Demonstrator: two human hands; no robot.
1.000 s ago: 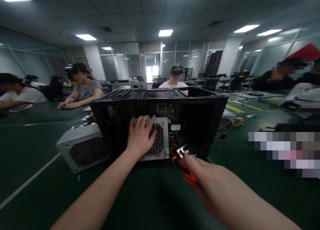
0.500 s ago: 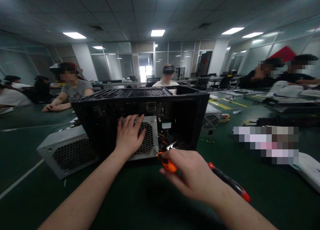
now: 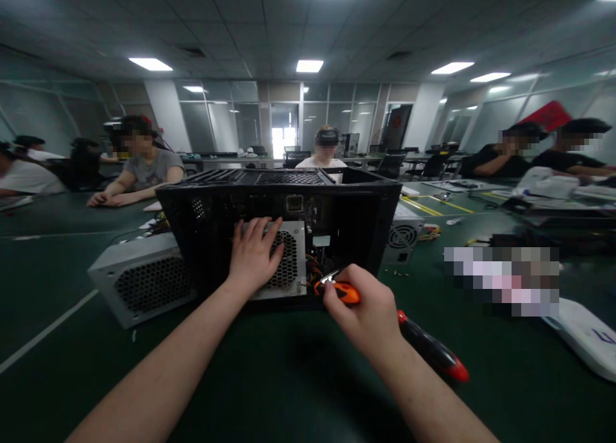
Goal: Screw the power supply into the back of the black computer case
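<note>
A black computer case stands open on the green table in front of me. My left hand lies flat with spread fingers on the grey power supply fitted in the case's lower rear. My right hand is closed round a screwdriver with an orange and black handle. Its tip end points at the lower right corner of that power supply, beside the bundle of coloured wires.
A second grey power supply lies left of the case, a third behind its right side. A white object lies at the right. Several people sit at the tables around. A white line crosses the table at left.
My right hand has moved up and forward, bringing the screwdriver's front end closer to the power supply's corner. My left hand stays on the power supply. The view has shifted slightly.
</note>
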